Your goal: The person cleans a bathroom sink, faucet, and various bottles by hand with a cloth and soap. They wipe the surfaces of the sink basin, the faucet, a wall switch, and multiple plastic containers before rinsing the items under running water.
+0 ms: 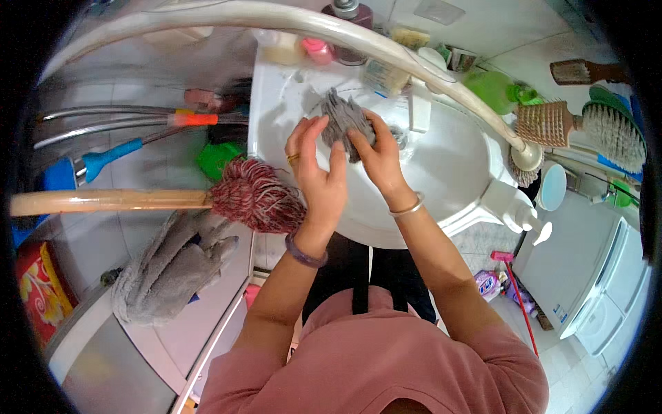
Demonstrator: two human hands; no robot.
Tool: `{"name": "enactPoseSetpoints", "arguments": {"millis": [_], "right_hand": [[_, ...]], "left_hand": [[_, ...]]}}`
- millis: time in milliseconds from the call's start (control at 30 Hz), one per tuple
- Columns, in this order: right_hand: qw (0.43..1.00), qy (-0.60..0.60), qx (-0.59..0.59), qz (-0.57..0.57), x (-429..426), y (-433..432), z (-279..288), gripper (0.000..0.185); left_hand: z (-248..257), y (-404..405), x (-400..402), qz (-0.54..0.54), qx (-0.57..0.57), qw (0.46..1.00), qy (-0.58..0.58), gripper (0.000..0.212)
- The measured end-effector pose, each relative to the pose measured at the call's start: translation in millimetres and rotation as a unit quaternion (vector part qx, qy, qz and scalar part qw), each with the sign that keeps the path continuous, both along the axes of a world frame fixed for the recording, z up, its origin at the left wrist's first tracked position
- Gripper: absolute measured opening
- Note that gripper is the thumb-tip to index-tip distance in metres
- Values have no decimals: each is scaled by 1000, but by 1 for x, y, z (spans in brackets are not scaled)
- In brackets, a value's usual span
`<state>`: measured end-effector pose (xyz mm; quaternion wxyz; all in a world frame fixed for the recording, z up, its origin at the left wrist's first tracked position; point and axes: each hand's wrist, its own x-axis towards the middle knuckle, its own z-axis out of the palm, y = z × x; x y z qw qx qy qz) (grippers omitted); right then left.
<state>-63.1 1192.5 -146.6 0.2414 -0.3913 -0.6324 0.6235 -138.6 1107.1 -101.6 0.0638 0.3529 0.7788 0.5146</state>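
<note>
Over the white washbasin (439, 186), my right hand (380, 158) grips a crumpled, wet-looking grey cloth (347, 121) between thumb and fingers. A silver bangle circles that wrist. My left hand (318, 171) is at the cloth's left side with fingers apart and palm towards it; its fingertips are at the cloth's edge, and contact is hard to tell. It wears a ring and a dark bangle. Beneath the cloth lies the bowl's metal drain (398, 135), partly hidden by my right hand. A mop head of red and white strands (256, 194) is just left of my left wrist.
A pale curved pipe or rail (289, 15) arches across the top. Bottles, a pink-capped container (318, 50) and a soap pack (385, 76) crowd the basin's back rim. Brushes (543, 124) hang at right, above a pump bottle (522, 215). A grey towel (170, 274) drapes at left.
</note>
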Motion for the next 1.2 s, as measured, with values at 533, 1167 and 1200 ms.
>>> {"name": "enactPoseSetpoints", "arguments": {"millis": [533,1167,1200], "right_hand": [[793,-149,554,204,-107,7,-25,18],[804,-126,545,200,-128,-27,-40,38],[842,-98,511,145,-147,-17,-33,40]], "left_hand": [[36,-48,15,-125,37,989,-72,19],[53,-59,-16,-88,93,990,-63,15],[53,-60,-18,-85,91,990,-60,15]]}}
